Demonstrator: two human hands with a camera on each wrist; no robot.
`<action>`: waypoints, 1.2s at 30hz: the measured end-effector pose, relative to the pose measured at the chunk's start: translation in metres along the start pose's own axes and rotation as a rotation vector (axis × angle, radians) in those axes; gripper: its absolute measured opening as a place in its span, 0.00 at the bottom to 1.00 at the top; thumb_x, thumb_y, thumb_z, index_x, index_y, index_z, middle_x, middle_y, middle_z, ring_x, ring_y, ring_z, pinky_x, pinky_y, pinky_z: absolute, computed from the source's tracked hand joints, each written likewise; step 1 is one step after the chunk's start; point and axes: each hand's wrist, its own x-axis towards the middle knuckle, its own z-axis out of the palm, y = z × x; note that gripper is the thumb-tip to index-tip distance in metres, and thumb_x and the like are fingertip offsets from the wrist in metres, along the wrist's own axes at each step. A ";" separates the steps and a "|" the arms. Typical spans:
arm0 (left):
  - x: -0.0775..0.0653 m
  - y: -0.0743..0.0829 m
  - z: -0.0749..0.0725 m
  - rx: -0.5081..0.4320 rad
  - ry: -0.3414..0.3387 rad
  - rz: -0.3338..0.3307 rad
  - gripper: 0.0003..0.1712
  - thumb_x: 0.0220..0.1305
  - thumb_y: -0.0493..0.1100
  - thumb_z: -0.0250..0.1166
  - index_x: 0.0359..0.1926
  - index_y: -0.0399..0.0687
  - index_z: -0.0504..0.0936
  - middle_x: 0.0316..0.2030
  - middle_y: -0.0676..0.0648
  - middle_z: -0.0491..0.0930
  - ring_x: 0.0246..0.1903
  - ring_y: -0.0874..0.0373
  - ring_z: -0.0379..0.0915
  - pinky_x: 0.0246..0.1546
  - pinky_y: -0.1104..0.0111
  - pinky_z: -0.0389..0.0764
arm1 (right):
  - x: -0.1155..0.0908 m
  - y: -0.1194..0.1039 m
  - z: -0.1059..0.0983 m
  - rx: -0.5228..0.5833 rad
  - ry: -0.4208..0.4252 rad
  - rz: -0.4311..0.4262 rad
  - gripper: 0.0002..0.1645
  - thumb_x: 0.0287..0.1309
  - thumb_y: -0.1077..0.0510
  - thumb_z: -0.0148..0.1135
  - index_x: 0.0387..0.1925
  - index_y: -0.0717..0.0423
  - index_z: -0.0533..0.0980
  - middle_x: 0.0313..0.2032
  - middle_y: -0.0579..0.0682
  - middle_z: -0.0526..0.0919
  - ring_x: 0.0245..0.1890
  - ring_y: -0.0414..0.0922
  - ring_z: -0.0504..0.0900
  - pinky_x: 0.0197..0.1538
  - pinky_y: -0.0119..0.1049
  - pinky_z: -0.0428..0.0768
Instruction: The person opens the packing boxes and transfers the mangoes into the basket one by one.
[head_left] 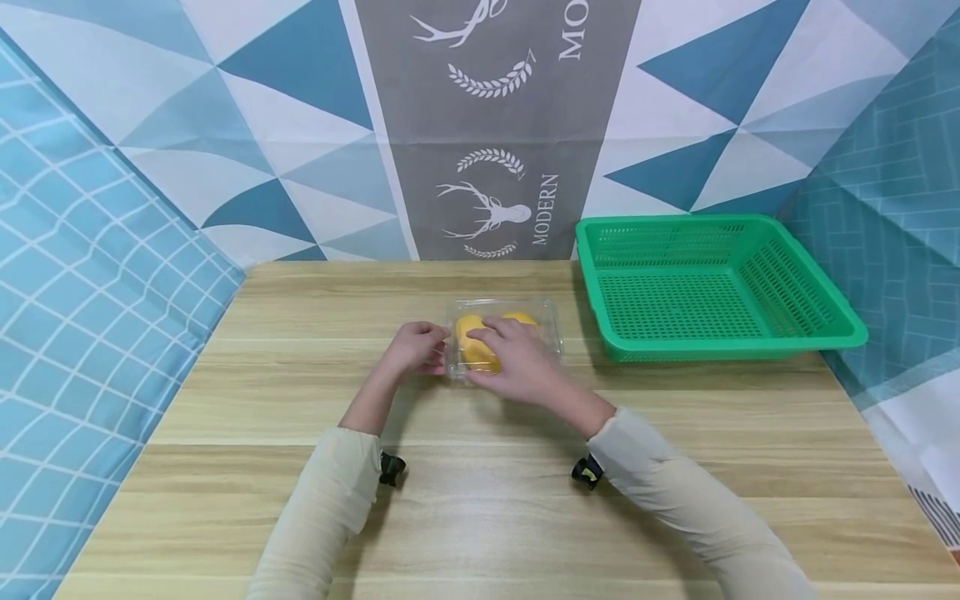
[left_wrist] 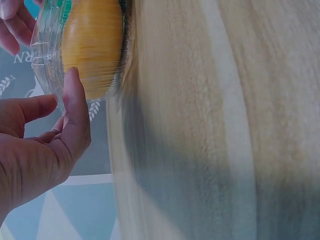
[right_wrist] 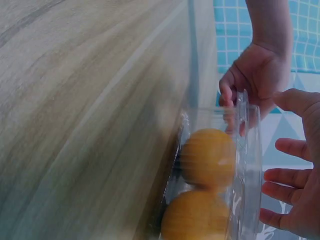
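Observation:
A clear plastic clamshell box (head_left: 552, 335) with its lid down sits on the wooden table, with orange-yellow round fruits (head_left: 471, 324) inside. At the box's left side is my left hand (head_left: 415, 347); in the left wrist view its thumb and index finger pinch the clear rim (left_wrist: 48, 60). My right hand (head_left: 522, 360) hovers over the lid with spread fingers and covers part of the fruit in the head view. The right wrist view shows those fingers (right_wrist: 287, 192) close beside the lid, relaxed and holding nothing.
A green perforated plastic basket (head_left: 738, 343) stands at the back right of the wooden table (head_left: 480, 500), to the right of the box. Patterned cloth hangs (head_left: 300, 125) behind the table and along both sides.

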 end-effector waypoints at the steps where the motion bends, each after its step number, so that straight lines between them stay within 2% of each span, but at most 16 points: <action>1: 0.000 0.000 0.000 -0.001 -0.002 0.000 0.20 0.70 0.45 0.51 0.52 0.33 0.72 0.34 0.45 0.73 0.25 0.60 0.74 0.31 0.69 0.84 | 0.000 -0.001 0.001 -0.004 -0.006 -0.005 0.36 0.52 0.35 0.61 0.59 0.46 0.71 0.63 0.55 0.69 0.63 0.53 0.67 0.63 0.53 0.66; 7: 0.001 -0.002 0.000 -0.011 -0.004 0.001 0.20 0.70 0.45 0.50 0.54 0.33 0.71 0.35 0.45 0.73 0.26 0.60 0.73 0.31 0.69 0.84 | 0.004 -0.006 0.007 -0.087 -0.042 -0.036 0.34 0.54 0.35 0.59 0.59 0.45 0.71 0.63 0.54 0.68 0.65 0.52 0.64 0.63 0.54 0.66; 16: 0.001 -0.003 -0.001 -0.028 -0.008 0.003 0.20 0.70 0.44 0.51 0.53 0.32 0.71 0.33 0.46 0.73 0.25 0.61 0.73 0.31 0.69 0.84 | 0.007 -0.009 0.011 -0.172 -0.054 -0.060 0.30 0.56 0.37 0.59 0.56 0.46 0.73 0.61 0.53 0.70 0.64 0.51 0.66 0.63 0.52 0.65; 21: 0.001 -0.002 -0.001 -0.016 -0.012 0.005 0.20 0.70 0.44 0.50 0.53 0.31 0.71 0.33 0.46 0.73 0.25 0.61 0.73 0.30 0.69 0.84 | 0.007 -0.010 0.009 -0.182 -0.077 -0.056 0.30 0.55 0.39 0.61 0.56 0.46 0.73 0.61 0.52 0.71 0.62 0.49 0.67 0.61 0.51 0.66; 26: 0.002 -0.001 -0.001 -0.020 -0.015 -0.004 0.20 0.70 0.44 0.50 0.54 0.31 0.70 0.33 0.46 0.73 0.24 0.61 0.72 0.30 0.69 0.84 | 0.008 -0.011 0.007 -0.195 -0.095 -0.047 0.29 0.57 0.38 0.59 0.56 0.45 0.73 0.60 0.51 0.72 0.62 0.49 0.68 0.61 0.51 0.67; 36: 0.002 -0.002 -0.001 -0.023 -0.027 0.008 0.20 0.71 0.44 0.49 0.53 0.31 0.69 0.33 0.46 0.72 0.24 0.61 0.72 0.29 0.71 0.83 | 0.010 -0.012 0.007 -0.193 -0.072 -0.045 0.30 0.53 0.39 0.62 0.56 0.46 0.73 0.58 0.51 0.73 0.59 0.49 0.70 0.58 0.50 0.68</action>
